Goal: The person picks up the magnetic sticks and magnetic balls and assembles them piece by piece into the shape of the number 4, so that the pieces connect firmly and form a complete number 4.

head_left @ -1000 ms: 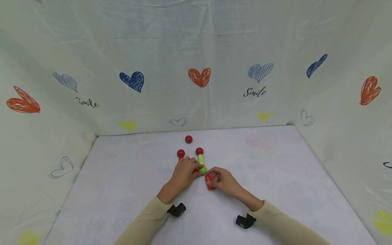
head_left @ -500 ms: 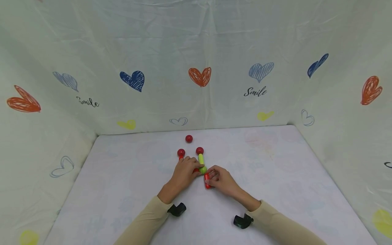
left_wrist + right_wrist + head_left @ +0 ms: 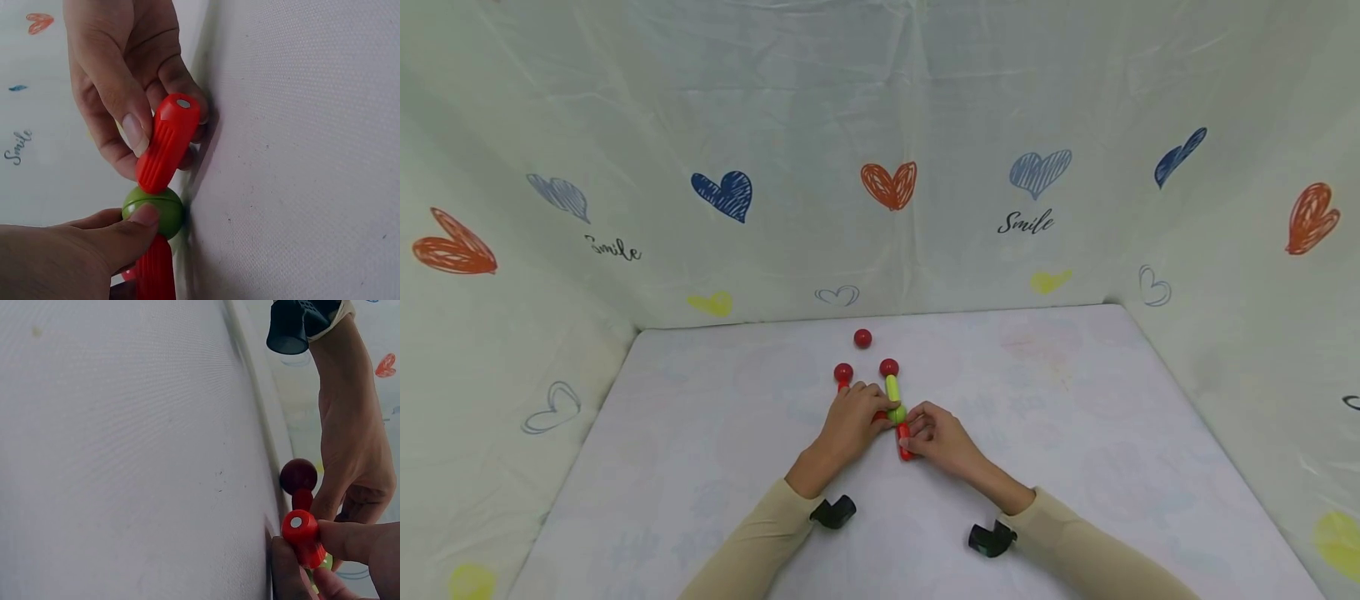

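Observation:
My left hand [image 3: 848, 423] pinches a green ball [image 3: 170, 212], thumb on its near side. A second red rod [image 3: 155, 269] runs from that ball under the left hand, which partly hides it. My right hand [image 3: 946, 440] pinches a ribbed red rod [image 3: 167, 140] between thumb and fingers. Its far end meets the green ball; the near end shows a silver disc. From the ball a yellow-green rod [image 3: 892, 388] leads away to a red ball [image 3: 889, 367]. Another red ball [image 3: 843, 372] with a red rod stub shows beyond the left hand.
A loose red ball [image 3: 862, 338] lies near the back of the white table [image 3: 700, 467]. A pale curtain [image 3: 790, 125] with printed hearts hangs behind and along both sides. Black wrist cameras [image 3: 992, 540] sit at both cuffs.
My right hand has moved slightly left with the red rod, and the rod's end has come from beside the green ball to meet it. The left hand has stayed in place.

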